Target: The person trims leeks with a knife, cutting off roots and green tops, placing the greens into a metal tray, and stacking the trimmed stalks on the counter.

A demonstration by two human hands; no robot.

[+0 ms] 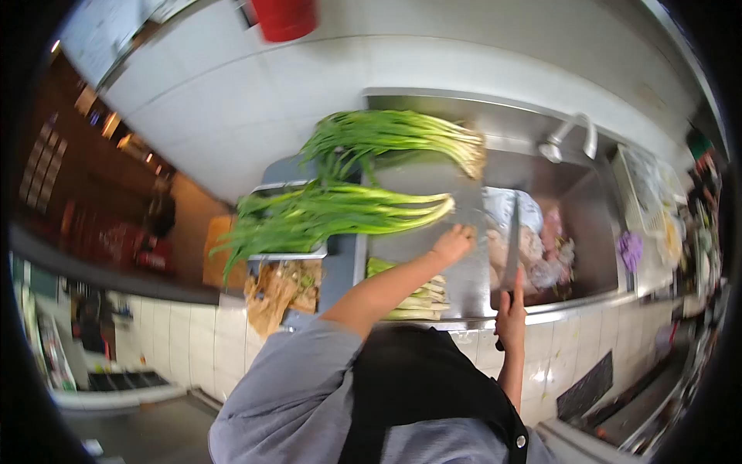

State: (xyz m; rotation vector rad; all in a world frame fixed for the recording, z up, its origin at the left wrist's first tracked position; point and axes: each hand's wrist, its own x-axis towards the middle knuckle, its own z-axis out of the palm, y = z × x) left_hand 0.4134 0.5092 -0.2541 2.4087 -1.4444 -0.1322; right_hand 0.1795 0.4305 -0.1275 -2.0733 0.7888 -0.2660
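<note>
Left hand (456, 241) loosely curled, contents indeterminable, with green onions (340, 219) at its ten o'clock; right hand (510, 317) closed round knife (513, 240), blade toward twelve; step judged a pause in trimming, further cutting calling for steadied stalks.

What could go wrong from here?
Cut: the right hand holds a knife with its blade exposed near the bare left hand; a careless swing might nick it.
Slip: leaves of the middle green onion bunch hang past the metal tray, so a snag could drag it off.
</note>
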